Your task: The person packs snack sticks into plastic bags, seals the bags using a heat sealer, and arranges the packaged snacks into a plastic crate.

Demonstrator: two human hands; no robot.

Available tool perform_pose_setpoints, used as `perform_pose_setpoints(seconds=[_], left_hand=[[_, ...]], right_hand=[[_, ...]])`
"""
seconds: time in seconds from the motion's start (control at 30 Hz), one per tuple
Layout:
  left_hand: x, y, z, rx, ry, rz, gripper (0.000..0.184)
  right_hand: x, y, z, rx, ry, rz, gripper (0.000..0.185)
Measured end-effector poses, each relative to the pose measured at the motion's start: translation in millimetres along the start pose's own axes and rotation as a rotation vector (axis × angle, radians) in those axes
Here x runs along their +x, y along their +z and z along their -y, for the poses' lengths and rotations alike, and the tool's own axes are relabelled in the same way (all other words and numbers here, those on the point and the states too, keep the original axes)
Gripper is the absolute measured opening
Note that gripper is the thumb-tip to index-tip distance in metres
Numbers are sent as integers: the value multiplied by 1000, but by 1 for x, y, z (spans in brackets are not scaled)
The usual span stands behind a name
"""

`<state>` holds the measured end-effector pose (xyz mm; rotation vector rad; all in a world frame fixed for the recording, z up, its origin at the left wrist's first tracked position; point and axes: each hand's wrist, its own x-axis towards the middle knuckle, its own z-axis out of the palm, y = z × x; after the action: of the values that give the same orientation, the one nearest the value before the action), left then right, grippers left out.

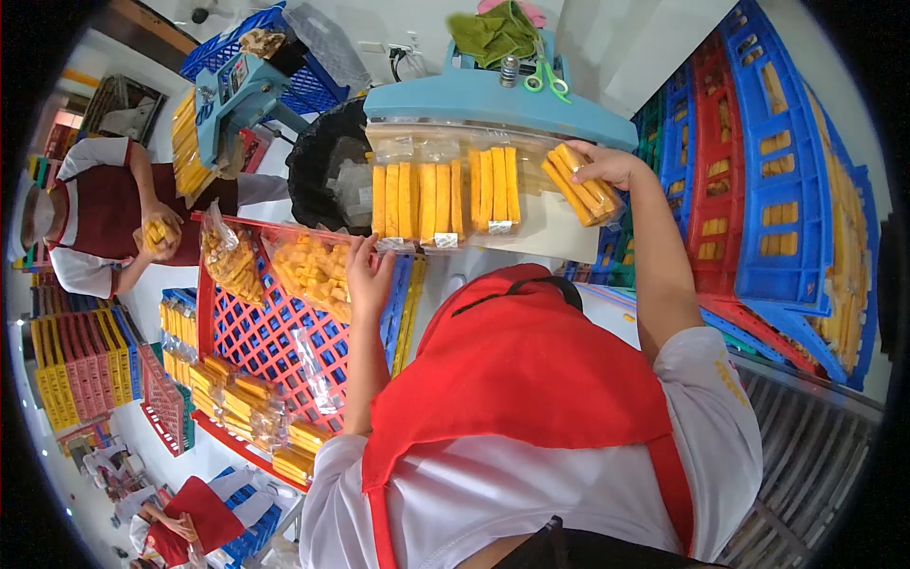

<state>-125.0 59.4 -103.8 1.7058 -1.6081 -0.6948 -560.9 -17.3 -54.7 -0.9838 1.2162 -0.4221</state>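
My right hand [611, 169] is closed on a clear bag of yellow sticks [580, 194] at the right end of the blue sealing machine [493, 102]. Three more bags of sticks stand side by side along the machine's front: a left one [394, 201], a middle one [441, 201] and a right one [494, 188], their bag tops against its edge. My left hand [370, 275] is near the lower edge of the left bag, fingers extended and a little apart, beside the red crate.
The red crate [275, 346] holds bagged sticks and chunks. Stacked blue and red crates [777, 171] rise at right. Green scissors [547, 81] and a green cloth [493, 36] lie on the machine. A black-lined bin [318, 161] stands left of it. Co-workers [109, 213] are at left.
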Motion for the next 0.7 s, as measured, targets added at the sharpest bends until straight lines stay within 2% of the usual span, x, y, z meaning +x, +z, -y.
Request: perform_pose_setpoints(seconds=[0.07, 0.13, 0.2, 0.27, 0.3, 0.33, 0.4, 0.47, 0.53, 0.57, 0.6, 0.67, 0.7], left_hand=[[-2, 4, 8, -44, -15, 20, 39], [-1, 0, -5, -90, -27, 41, 40], [-2, -4, -24, 112, 64, 44, 43], [3, 0, -24, 73, 78, 48, 43], [9, 1, -24, 35, 95, 38, 43], [16, 0, -24, 38, 106, 46, 43], [35, -3, -17, 70, 144, 10, 52], [59, 6, 16, -26, 7, 71, 59], [71, 3, 1, -21, -103, 126, 68], [67, 4, -5, -334, -277, 225, 72], [71, 5, -1, -332, -273, 226, 72], [78, 10, 17, -620, -461, 392, 74], [78, 9, 19, -603, -458, 397, 67]], right_hand=[[-7, -2, -6, -75, 19, 272, 74], [-26, 9, -17, -3, -32, 230, 76], [-48, 19, -22, 61, -69, 185, 77], [-65, 33, -17, 15, -169, 2, 79], [-69, 39, -16, -174, -217, -73, 78], [-72, 48, -13, -165, -220, -83, 78], [-80, 70, 0, -693, -365, -338, 76], [-86, 92, 13, -730, -372, -426, 75], [-86, 104, 20, -788, -386, -469, 75], [-84, 109, 24, -784, -389, -475, 75], [-82, 114, 27, -796, -396, -490, 76], [-76, 124, 35, -810, -406, -503, 76], [-70, 126, 42, -760, -387, -506, 76]])
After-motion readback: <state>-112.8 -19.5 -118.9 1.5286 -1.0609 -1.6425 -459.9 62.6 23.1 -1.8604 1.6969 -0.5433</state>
